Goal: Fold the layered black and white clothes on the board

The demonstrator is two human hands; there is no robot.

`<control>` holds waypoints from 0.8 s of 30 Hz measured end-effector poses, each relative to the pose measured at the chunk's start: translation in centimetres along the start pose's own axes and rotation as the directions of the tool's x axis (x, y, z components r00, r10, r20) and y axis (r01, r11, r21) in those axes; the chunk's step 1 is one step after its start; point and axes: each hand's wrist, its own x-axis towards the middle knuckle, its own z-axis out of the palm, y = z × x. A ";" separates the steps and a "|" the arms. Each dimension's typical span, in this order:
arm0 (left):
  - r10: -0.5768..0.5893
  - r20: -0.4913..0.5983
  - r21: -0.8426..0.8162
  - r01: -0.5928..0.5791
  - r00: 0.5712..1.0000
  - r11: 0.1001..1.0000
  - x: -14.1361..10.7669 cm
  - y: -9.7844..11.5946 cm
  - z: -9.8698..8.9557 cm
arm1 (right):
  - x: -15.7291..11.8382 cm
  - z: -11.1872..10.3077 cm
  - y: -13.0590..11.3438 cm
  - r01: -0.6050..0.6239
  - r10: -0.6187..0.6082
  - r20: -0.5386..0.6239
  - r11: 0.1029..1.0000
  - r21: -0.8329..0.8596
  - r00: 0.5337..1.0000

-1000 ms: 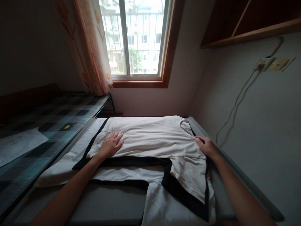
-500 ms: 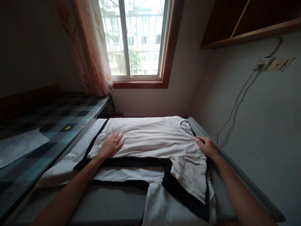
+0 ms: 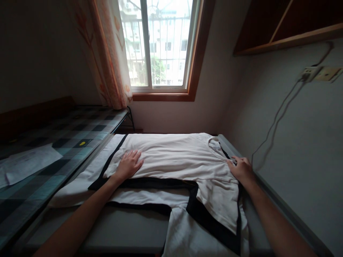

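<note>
A white T-shirt lies spread out, its round collar at the right end, on top of a black garment whose edges stick out around it. Under both is another white garment with a black layer beneath it. My left hand rests flat on the T-shirt near its hem, fingers stretched out. At the shoulder beside the collar is my right hand, its thumb touching the T-shirt and its index finger a little apart from the thumb. The other fingers of that hand are partly hidden.
The garments lie on a grey padded surface beside the right wall. At left stands a bed with a checked cover and a paper sheet. A window, curtain, shelf and hanging cable surround it.
The view has shifted slightly, moving everything a little to the right. My right index finger has moved away from the thumb at the T-shirt's shoulder. My left hand stays flat on the T-shirt.
</note>
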 end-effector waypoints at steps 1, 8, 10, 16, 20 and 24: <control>-0.013 -0.009 0.017 0.013 1.000 1.000 -0.2 0.0 -0.2 | -0.3 -0.4 -0.5 -0.013 0.013 0.008 0.998 -0.054 1.000; 0.016 0.059 0.007 -0.016 0.998 1.000 -4.5 -2.7 -1.6 | -2.5 -2.6 -3.3 -0.141 0.200 0.196 0.950 -0.279 0.960; 0.073 0.090 -0.004 -0.073 0.993 0.997 -6.5 -4.1 -2.1 | -2.9 -2.9 -3.4 -0.133 0.209 0.243 0.946 -0.296 0.947; 0.033 0.129 0.018 -0.035 0.991 0.999 -10.6 -5.9 -2.9 | -4.6 -3.3 -3.2 -0.001 0.086 0.302 0.963 -0.270 0.949; -0.059 0.120 0.028 0.056 0.991 0.998 -10.4 -5.4 -2.8 | -5.7 -3.4 -4.0 0.078 0.015 0.321 0.959 -0.273 0.947; -0.087 0.116 0.031 0.084 0.989 0.996 -9.7 -5.2 -2.6 | -5.8 -3.6 -5.3 0.067 0.024 0.331 0.963 -0.261 0.943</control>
